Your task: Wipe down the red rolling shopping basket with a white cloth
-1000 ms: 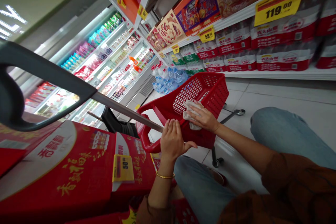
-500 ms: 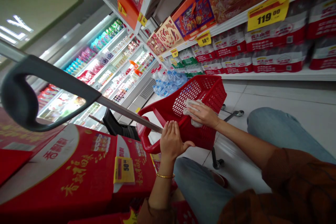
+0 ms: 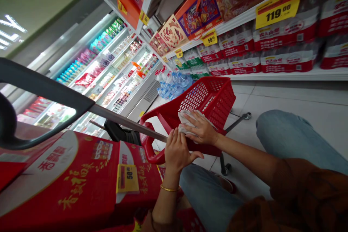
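Note:
A red plastic shopping cart stands tilted in my view, with perforated sides and a metal pole running up to a dark grey handle. My left hand rests on the cart's near rim by the foot of the pole, fingers straight and thumb out. Just beyond it, my right hand presses a pale cloth against the cart's side. Spread fingers cover part of the cloth, and its underside is hidden.
Red cartons with a yellow price tag are stacked at left. Shelving with bottle packs lines the right, and blue-tinted bottles stand on the floor. A lit refrigerated case is behind. My knees flank the cart.
My right hand has slid the cloth left along the cart's side, closer to my left hand. The left hand stays at the rim. The grey handle appears lower and further left in view.

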The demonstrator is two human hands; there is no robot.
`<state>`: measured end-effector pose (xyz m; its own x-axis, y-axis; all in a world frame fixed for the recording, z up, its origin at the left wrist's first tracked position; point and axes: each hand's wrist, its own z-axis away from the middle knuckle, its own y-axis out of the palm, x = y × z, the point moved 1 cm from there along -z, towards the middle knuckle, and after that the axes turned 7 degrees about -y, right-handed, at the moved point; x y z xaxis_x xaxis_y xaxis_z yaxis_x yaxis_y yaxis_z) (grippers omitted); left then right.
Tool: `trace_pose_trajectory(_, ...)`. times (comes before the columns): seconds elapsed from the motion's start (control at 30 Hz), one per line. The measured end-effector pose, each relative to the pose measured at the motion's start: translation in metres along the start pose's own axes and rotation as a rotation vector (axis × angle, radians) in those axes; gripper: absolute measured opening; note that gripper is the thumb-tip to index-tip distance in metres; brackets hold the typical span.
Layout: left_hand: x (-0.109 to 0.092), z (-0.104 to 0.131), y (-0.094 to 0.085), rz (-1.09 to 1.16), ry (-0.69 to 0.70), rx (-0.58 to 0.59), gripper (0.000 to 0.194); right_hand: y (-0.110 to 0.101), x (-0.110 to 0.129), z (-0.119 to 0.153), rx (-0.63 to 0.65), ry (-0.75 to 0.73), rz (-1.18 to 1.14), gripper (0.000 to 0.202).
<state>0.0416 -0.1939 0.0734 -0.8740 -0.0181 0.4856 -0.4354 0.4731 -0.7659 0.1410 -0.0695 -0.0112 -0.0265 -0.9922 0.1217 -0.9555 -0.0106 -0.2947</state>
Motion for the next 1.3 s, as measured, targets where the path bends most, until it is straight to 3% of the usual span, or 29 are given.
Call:
trace_pose_trajectory(0.3, -0.004, 0.001, 0.001, 0.017, -0.041, -0.003, 0.111, 0.006, -0.011, 0.002, 0.057, 0.003, 0.061, 0.034)
trace_pose_trajectory(0.5, -0.001, 0.002, 0.002, 0.015, -0.028, 0.001, 0.110, 0.001, -0.034, 0.007, 0.041, 0.000, 0.121, 0.027)
trace_pose_trajectory(0.67, -0.001, 0.001, 0.004, 0.027, -0.015, 0.003, 0.108, -0.009, -0.052, 0.003, 0.102, -0.011, 0.115, 0.027)
trace_pose_trajectory(0.73, -0.002, 0.000, 0.005, 0.025, -0.021, -0.006, 0.108, -0.017, -0.056, -0.008, 0.043, 0.041, 0.111, 0.028)
trace_pose_trajectory(0.87, -0.004, -0.001, 0.004, 0.026, -0.038, -0.012, 0.109, -0.030, -0.057, -0.047, -0.226, 0.209, 0.161, 0.032)
trace_pose_trajectory(0.97, -0.005, -0.003, 0.004, 0.027, -0.040, -0.010, 0.111, -0.021, -0.050, -0.066, -0.263, 0.189, 0.159, 0.035)
trace_pose_trajectory(1.13, -0.005, -0.004, 0.005, 0.019, -0.033, -0.032, 0.112, 0.004, -0.025, -0.039, -0.143, 0.158, 0.066, 0.037)
trace_pose_trajectory(1.23, -0.004, -0.003, 0.006, 0.021, -0.029, -0.043, 0.111, 0.005, -0.013, -0.015, -0.144, 0.204, -0.006, 0.052)
trace_pose_trajectory(1.3, -0.003, -0.003, 0.005, 0.028, -0.026, -0.051, 0.109, 0.001, -0.010, -0.006, -0.155, 0.254, -0.049, 0.051)
